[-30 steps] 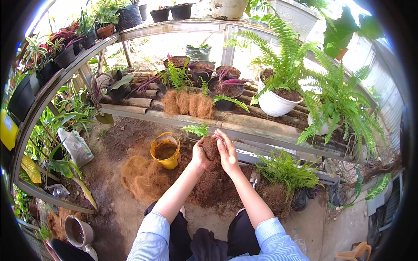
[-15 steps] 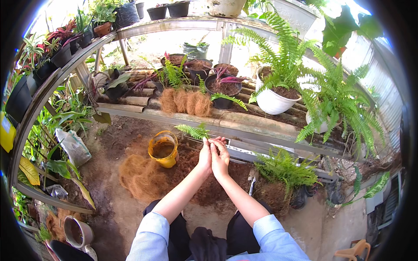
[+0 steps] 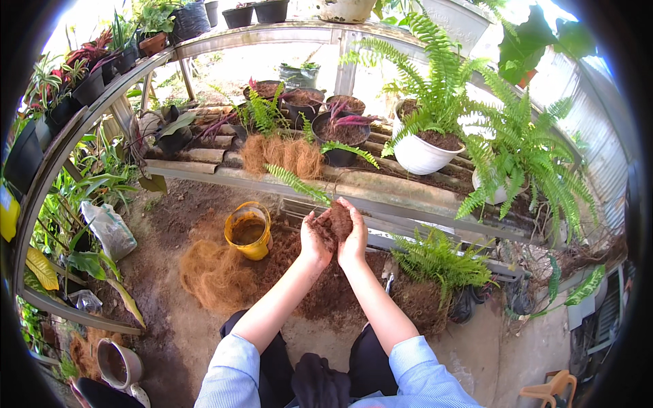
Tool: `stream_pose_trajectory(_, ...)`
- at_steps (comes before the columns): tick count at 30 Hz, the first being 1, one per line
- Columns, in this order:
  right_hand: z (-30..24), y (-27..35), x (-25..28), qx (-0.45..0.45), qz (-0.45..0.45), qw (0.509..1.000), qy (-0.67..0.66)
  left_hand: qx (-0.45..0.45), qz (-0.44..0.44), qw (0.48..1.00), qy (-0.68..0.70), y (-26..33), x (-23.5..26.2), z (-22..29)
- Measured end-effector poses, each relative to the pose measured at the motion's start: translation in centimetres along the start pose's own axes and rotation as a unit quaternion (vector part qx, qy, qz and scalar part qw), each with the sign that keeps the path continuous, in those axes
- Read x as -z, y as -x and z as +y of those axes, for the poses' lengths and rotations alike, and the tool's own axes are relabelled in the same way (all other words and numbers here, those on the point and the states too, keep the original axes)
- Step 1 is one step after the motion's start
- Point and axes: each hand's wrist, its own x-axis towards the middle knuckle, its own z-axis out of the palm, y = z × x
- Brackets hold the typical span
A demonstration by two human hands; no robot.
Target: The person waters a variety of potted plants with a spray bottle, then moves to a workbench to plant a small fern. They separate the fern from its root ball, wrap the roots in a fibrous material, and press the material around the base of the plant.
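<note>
My left hand [image 3: 313, 239] and my right hand [image 3: 355, 235] are cupped side by side above the ground, in front of the shelf. Between them they hold a ball of dark brown soil [image 3: 341, 222], the larger lump leaning against my right palm. From the top of the ball a small fern frond [image 3: 296, 183] reaches out to the left. Soil clings to my fingers and palms. Loose brown soil [image 3: 289, 266] lies below my left forearm, with a yellow bucket [image 3: 249, 231] just left of my hands.
Brown fibre [image 3: 212, 270] lies left of the bucket. A slatted shelf [image 3: 401, 194] crosses ahead, bearing fibre bundles [image 3: 283, 157], black pots and a fern in a white pot [image 3: 427, 156]. Another fern [image 3: 442, 262] sits on the right. A beige pot [image 3: 120, 364] stands lower left.
My hands have turned from pressed together to cupped open upward, showing the soil ball. The frond now stretches out longer to the left. The whole view has shifted slightly.
</note>
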Motion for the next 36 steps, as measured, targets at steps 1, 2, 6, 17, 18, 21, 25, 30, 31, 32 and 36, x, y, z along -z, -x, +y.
stream_pose_trajectory(1, 0.0, 0.0, 0.2, 0.058, -0.027, 0.995, 0.082, 0.012, 0.016, 1.0, -0.002, 0.5, -0.9, 0.1)
stream_pose_trajectory(2, 0.0, 0.0, 0.5, 0.126, -0.063, 0.973, 0.18, 0.025, 0.032, 0.999, -0.004, 0.9, -1.8, 0.2)
stream_pose_trajectory(6, 0.2, 0.9, -1.2, 0.221, -0.141, 0.917, 0.3, 0.009, -0.011, 1.0, -0.012, 0.3, -0.6, 1.4)
stream_pose_trajectory(17, 1.3, 1.7, -1.8, 0.224, -0.074, 0.897, 0.373, -0.032, -0.135, 0.989, -0.055, -1.2, 1.1, 0.2)
stream_pose_trajectory(18, 0.6, 2.1, -2.3, 0.238, -0.054, 0.882, 0.404, -0.038, -0.132, 0.988, -0.068, -0.8, 0.6, 0.1)
stream_pose_trajectory(21, 0.4, 1.9, -1.7, 0.193, -0.077, 0.906, 0.369, -0.047, -0.118, 0.988, -0.086, -0.8, 0.8, -0.4)
stream_pose_trajectory(25, 1.2, 1.5, -0.6, 0.179, -0.069, 0.925, 0.329, -0.052, -0.073, 0.99, -0.109, -0.1, -0.3, -0.7)
stream_pose_trajectory(30, 1.0, 1.5, -1.1, 0.196, -0.045, 0.913, 0.354, 0.008, -0.074, 0.997, -0.035, 0.8, -0.7, 0.1)
stream_pose_trajectory(31, 1.1, 1.5, -1.2, 0.157, -0.017, 0.944, 0.291, 0.002, -0.033, 0.998, -0.054, 1.0, -1.0, -0.1)
stream_pose_trajectory(32, 1.3, 1.5, -1.3, 0.116, 0.011, 0.967, 0.226, -0.01, -0.029, 0.996, -0.087, -0.2, 0.4, -0.5)
stream_pose_trajectory(36, 1.0, 0.8, -0.4, -0.048, 0.132, 0.99, -0.017, 0.028, -0.001, 0.995, -0.097, -0.1, -0.5, -0.8)
